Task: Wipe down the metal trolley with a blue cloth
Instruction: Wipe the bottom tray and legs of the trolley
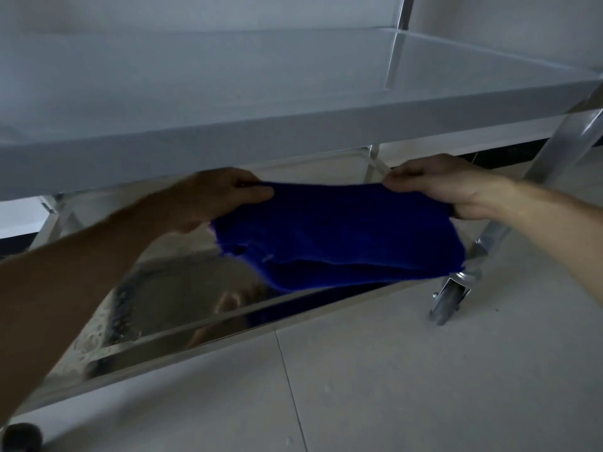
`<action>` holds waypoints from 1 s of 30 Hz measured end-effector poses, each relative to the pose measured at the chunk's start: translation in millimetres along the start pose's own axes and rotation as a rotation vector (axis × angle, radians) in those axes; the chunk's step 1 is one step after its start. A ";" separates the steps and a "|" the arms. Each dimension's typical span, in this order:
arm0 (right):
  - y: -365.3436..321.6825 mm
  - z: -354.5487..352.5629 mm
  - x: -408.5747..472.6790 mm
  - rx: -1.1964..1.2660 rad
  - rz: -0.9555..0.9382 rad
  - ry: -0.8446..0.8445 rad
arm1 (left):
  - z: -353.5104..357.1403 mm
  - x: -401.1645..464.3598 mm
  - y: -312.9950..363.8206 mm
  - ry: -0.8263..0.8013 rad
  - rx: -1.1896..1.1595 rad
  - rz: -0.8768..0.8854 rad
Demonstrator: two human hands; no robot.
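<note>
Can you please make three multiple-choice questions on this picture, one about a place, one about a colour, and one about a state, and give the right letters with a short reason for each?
1. Where is the cloth held?
A. On the floor
B. Over the lower shelf, below the upper shelf
C. On top of the upper shelf

2. What colour is the cloth?
A. Blue
B. White
C. Green

3. How do the hands hold the cloth?
A. Only the left hand grips it
B. Neither hand touches it
C. Both the left hand and the right hand pinch its top edge

Answers:
1 B: the cloth hangs in the gap between the two shelves, above the shiny lower one.
2 A: it is deep blue.
3 C: each hand pinches one upper corner, so the cloth is stretched between them.
</note>
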State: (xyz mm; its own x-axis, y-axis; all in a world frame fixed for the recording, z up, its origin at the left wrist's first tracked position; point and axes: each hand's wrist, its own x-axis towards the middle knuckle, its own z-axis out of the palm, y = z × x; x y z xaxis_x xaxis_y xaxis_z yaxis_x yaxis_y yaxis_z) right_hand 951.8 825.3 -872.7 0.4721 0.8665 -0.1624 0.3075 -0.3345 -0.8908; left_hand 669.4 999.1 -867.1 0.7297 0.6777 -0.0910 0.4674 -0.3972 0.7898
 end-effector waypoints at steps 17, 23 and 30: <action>63.2 143.4 23.7 -0.955 -0.182 -0.032 | 72.1 3.5 -76.3 0.098 0.550 0.237; 51.6 149.1 18.1 -1.018 -0.243 0.145 | 23.3 -79.1 -114.3 0.118 0.751 0.196; 35.1 181.7 31.3 -0.962 -0.051 -0.051 | 10.1 -99.3 -129.6 0.008 0.877 -0.065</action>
State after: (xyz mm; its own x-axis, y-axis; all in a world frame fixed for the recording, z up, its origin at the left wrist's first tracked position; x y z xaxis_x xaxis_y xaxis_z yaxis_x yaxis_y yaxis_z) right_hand 827.3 908.0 -986.2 0.4102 0.8957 -0.1715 0.8828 -0.4372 -0.1720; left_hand 541.3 977.1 -966.5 0.6864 0.7185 -0.1125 0.7252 -0.6878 0.0321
